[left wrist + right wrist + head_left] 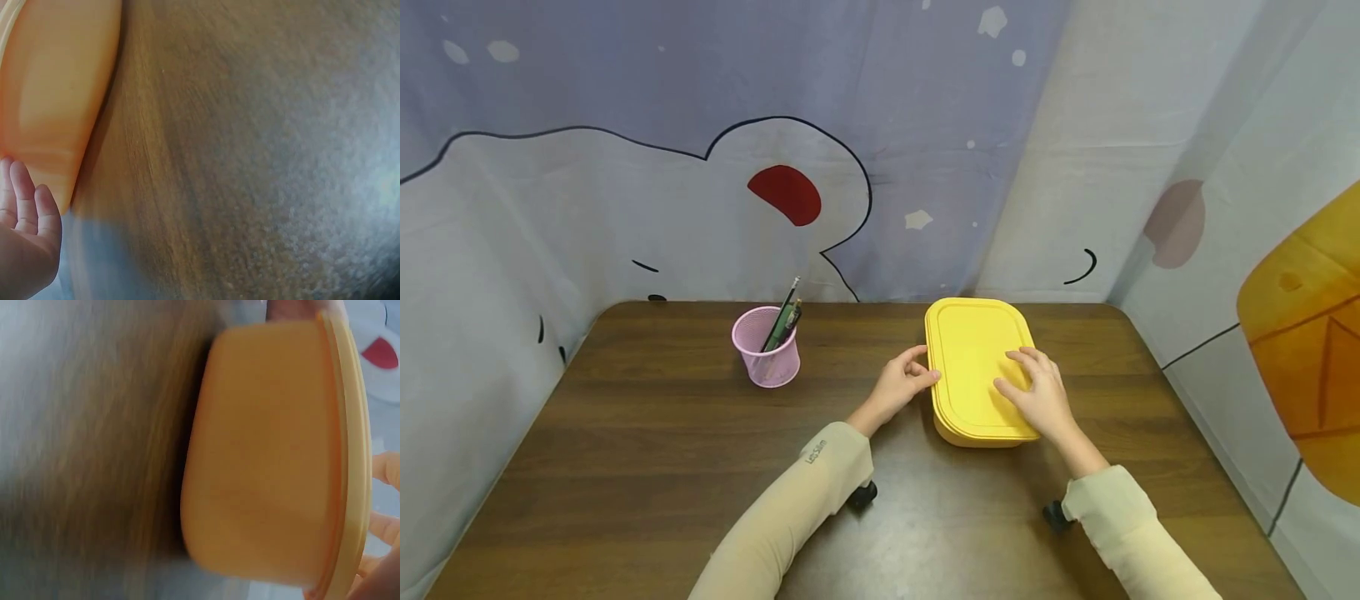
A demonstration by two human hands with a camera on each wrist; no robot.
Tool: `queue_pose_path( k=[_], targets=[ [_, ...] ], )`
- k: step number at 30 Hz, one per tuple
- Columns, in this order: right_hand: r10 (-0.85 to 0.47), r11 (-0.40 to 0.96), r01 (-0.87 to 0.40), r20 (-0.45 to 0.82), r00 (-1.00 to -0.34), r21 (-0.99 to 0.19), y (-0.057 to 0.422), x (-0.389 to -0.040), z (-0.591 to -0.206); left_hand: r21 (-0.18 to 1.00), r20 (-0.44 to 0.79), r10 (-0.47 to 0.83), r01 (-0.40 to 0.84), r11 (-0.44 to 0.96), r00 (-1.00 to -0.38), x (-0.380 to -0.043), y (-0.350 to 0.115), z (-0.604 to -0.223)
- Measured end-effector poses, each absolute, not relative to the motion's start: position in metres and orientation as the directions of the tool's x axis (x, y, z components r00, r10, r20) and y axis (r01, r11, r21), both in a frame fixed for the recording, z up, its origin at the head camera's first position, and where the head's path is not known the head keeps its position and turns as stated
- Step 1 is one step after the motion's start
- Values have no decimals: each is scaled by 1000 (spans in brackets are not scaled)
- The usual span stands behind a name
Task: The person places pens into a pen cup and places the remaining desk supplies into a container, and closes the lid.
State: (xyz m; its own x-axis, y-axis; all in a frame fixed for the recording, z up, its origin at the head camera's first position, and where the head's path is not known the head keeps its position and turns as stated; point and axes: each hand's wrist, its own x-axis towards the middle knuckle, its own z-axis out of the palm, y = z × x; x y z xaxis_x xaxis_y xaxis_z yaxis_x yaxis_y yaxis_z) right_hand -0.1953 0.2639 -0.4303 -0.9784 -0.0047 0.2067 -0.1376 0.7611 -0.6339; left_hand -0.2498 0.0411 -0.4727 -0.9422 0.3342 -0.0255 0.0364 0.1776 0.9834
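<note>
A lidded plastic food container stands on the table, its yellow lid [973, 358] in place over an orange body [262, 456]. My left hand [901, 385] is at the container's left side, with thumb and forefinger right at the lid's rim. In the left wrist view its other fingers [26, 194] extend fairly straight along the orange wall. Over the right edge of the lid, my right hand [1041, 396] has its fingers spread, with thumb and forefinger above the yellow top. In the right wrist view, its fingers [384, 528] show beyond the lid's rim.
To the left stands a pink mesh pen cup [767, 348] with several pens and pencils leaning in it. The brown wooden table [647, 450] ends at the back against a printed curtain [910, 150]. More curtain hangs at both sides.
</note>
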Motion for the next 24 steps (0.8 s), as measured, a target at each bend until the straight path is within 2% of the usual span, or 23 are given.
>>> queue_pose_path(
  k=[7, 20, 24],
  targets=[
    [33, 704, -45, 96, -995, -709, 280, -200, -430, 983, -20, 334, 42, 178, -942, -250, 41, -472],
    [55, 696, 0, 54, -997, -718, 278, -202, -429, 985, -16, 347, 44, 165, -938, -250, 39, -473],
    [58, 696, 10, 43, -997, -718, 277, -201, -430, 992, -27, 358, 20, 127, -933, -240, 36, -459]
  ],
)
